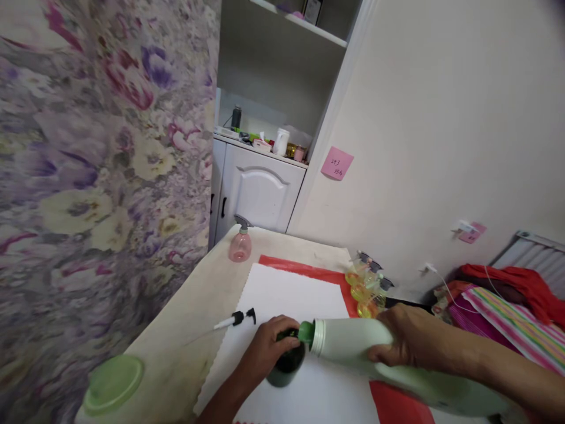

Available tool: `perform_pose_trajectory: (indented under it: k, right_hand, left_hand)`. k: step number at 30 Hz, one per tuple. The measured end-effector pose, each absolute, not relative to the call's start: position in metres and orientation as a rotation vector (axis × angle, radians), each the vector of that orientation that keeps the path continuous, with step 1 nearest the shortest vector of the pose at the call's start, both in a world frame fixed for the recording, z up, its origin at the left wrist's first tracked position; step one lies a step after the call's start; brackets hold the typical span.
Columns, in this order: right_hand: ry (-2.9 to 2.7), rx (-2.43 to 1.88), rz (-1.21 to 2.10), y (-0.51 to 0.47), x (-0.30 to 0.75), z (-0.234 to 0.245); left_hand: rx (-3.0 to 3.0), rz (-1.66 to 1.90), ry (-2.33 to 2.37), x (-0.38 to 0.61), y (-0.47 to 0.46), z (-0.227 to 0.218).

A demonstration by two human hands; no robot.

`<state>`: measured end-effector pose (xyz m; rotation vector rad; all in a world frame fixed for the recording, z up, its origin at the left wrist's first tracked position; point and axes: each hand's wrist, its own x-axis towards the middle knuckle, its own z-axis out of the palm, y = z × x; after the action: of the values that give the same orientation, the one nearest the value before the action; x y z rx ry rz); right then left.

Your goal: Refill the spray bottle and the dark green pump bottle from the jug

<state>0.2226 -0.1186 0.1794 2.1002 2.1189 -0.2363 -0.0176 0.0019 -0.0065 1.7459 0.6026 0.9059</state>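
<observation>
A dark bottle [286, 370] stands on the white sheet [291, 288], with the fingers of my left hand [268, 346] closed around its neck. My right hand [405, 338] grips a large pale green bottle [346, 340] tipped onto its side, its threaded mouth pointing left at the dark bottle's top. Bright green material [305, 331] bridges the two openings; whether it is flowing liquid or a spout, I cannot tell. Left of my left hand lies a black-and-white pump head [236, 319] with a thin tube.
A pink spray bottle [241, 246] stands at the table's far left corner. Several spray bottles with yellow liquid [365, 288] cluster at the right edge. A green round lid [112, 384] lies at the near left. Red material [300, 268] shows under the sheet.
</observation>
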Motion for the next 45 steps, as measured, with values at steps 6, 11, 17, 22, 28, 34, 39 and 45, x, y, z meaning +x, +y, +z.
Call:
perform_pose_trajectory:
  k: [6, 11, 17, 22, 28, 34, 39, 45]
  right_hand:
    - [2.113, 2.123, -0.219, -0.117, 0.222, 0.178]
    - [2.099, 2.127, -0.256, -0.119, 0.223, 0.176]
    - [2.160, 2.232, -0.504, -0.127, 0.235, 0.152]
    - [2.193, 2.324, -0.845, -0.133, 0.237, 0.132]
    - [2.014, 2.479, -1.253, -0.138, 0.236, 0.120]
    - [1.988, 2.647, -1.434, -0.128, 0.260, 0.110]
    - [2.250, 2.943, -1.349, -0.090, 0.267, 0.098]
    - [2.462, 3.224, -1.415, -0.019, 0.232, 0.064]
  left_hand:
    - [1.741, 0.911, 0.617, -0.018, 0.001, -0.004]
    - [1.745, 0.915, 0.594, -0.019, 0.001, -0.005]
    - [1.737, 0.924, 0.594, -0.019, 0.002, -0.005]
    - [1.744, 0.924, 0.625, -0.019, 0.001, -0.004]
    - [1.760, 0.912, 0.642, -0.021, 0.001, -0.005]
    - [1.777, 0.923, 0.670, -0.021, 0.003, -0.006]
    - [1.809, 0.907, 0.689, -0.021, 0.000, -0.003]
    - [1.774, 0.842, 0.789, -0.019, -0.001, -0.003]
